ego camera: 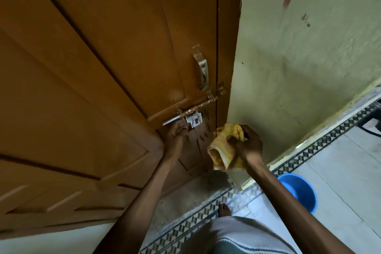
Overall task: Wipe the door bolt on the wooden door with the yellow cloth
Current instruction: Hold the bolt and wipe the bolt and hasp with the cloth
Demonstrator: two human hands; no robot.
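While left hand (176, 131) grips door bolt (193, 110), right hand (248, 142) (bunched) holds yellow cloth (223, 148)

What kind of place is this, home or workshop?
Most likely a home, at a room doorway: a panelled wooden door with a sliding door bolt, a plastered wall with a patterned tile border, and a blue bucket on the tiled floor.

Dim, flat indoor light fills the room, brightest on the pale wall (299, 57) and floor tiles (340, 161) to the right. The wooden door (92, 57) sinks into shadow toward its left, with small glints on the door handle (201, 68). Wide-angle bending slants the edges, and everything looks slightly soft.
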